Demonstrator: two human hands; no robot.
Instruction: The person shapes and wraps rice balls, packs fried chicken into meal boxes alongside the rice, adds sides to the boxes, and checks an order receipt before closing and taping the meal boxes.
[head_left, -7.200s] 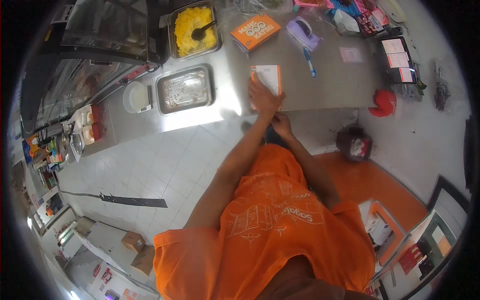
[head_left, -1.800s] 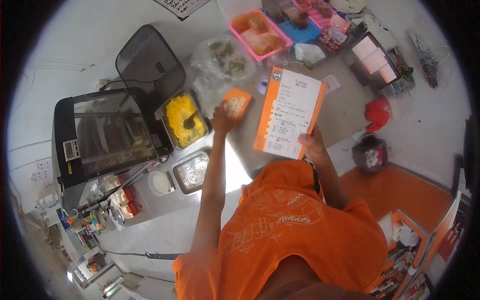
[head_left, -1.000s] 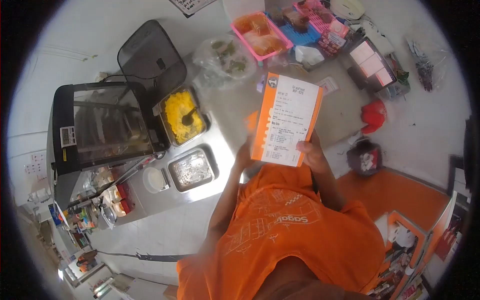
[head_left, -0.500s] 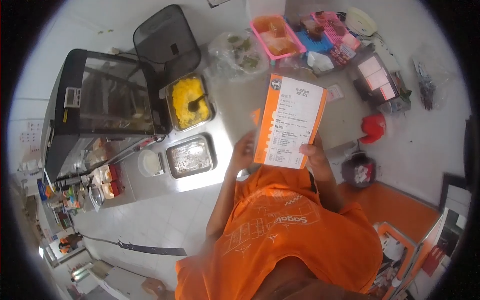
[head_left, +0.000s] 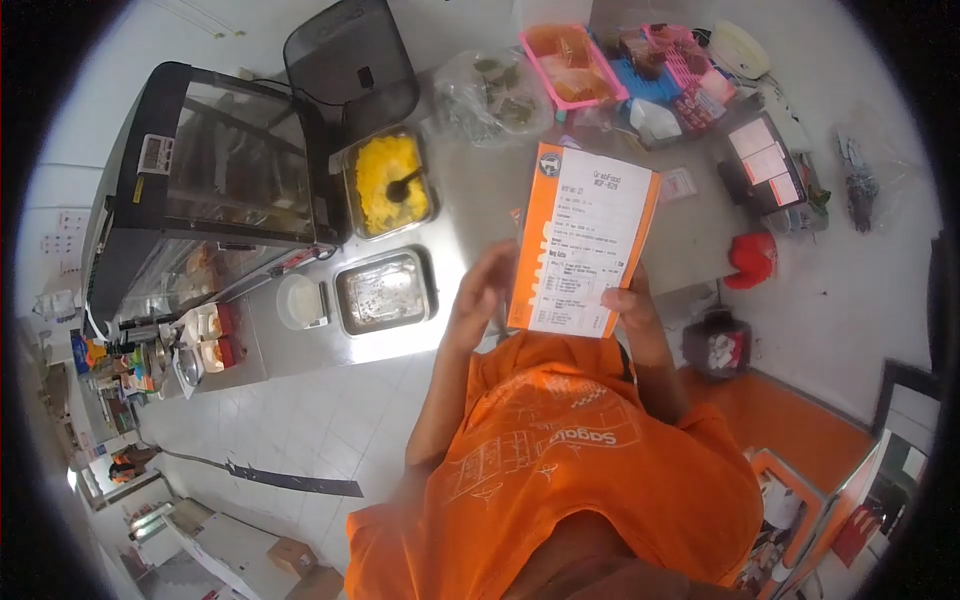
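A long white receipt (head_left: 590,240) headed "GrabFood" lies flat against an orange-and-white printed food package (head_left: 534,235), which stands up in front of my chest. My right hand (head_left: 632,305) grips the lower right edge, its thumb pressed on the receipt and its other fingers hidden behind. At the package's left edge, my left hand (head_left: 478,295) has its fingers apart and slightly blurred; whether it touches the edge I cannot tell. Beyond the hands to the left, a steel tray (head_left: 432,205) holds yellow food with a dark spoon (head_left: 402,187) in it.
A metal tray (head_left: 430,300) and a round clear tub (head_left: 297,302) stand on the steel counter. A glass display case (head_left: 240,150) rises at left. Farther back are a plastic bag of greens (head_left: 490,95), a pink basket (head_left: 570,65) and a dark box with papers (head_left: 760,165).
My left hand has drawn slightly left and up along the package's edge, its fingers showing more. The right hand keeps its hold. The view has shifted a little.
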